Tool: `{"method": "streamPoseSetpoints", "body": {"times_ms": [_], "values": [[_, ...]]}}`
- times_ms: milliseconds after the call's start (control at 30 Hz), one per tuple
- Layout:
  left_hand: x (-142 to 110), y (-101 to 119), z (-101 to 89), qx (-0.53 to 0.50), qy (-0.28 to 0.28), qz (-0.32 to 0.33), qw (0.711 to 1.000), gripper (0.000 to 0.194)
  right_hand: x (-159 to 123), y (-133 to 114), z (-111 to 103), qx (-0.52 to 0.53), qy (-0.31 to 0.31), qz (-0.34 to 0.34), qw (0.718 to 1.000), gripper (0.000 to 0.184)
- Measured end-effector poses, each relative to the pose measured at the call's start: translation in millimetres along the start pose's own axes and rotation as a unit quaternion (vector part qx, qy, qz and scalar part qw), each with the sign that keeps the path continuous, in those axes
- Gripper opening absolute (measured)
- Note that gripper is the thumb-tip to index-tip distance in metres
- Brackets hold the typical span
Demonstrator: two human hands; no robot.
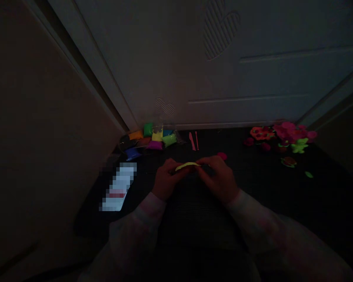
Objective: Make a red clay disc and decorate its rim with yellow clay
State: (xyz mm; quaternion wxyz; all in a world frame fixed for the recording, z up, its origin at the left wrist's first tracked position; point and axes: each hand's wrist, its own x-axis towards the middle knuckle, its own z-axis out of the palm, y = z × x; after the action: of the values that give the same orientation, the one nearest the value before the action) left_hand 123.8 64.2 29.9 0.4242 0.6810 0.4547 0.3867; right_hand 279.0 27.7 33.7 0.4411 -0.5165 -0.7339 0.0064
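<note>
A thin, slightly arched yellow strip of modelling clay (187, 165) spans the gap between my hands above the dark table. My left hand (165, 180) pinches its left end, and the fingers of my right hand (221, 178) close on the right end. Dim light hides the exact finger positions. Just beyond my right hand lies a small round pink piece of clay (222, 156). Farther back are a pink plastic clay knife (192, 141) and a slim pink stick tool (197, 140), side by side.
Bags of coloured clay (155, 145) are heaped at the back left. A lit phone (119, 188), its screen pixelated, lies left of my arm. At the back right stand pink and red clay shapes (291, 132), a yellow-green figure (299, 145) and a green leaf shape (309, 174). A white door (164, 58) rises behind.
</note>
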Motion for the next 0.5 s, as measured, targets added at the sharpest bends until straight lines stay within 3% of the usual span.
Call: {"method": "streamPoseSetpoints", "body": {"times_ms": [500], "values": [[-1.7,-0.7,3.1,0.01,0.048,0.031,0.998,0.015,0.0,0.0,-0.6,-0.01,0.018,-0.023,1.0,0.008]]}}
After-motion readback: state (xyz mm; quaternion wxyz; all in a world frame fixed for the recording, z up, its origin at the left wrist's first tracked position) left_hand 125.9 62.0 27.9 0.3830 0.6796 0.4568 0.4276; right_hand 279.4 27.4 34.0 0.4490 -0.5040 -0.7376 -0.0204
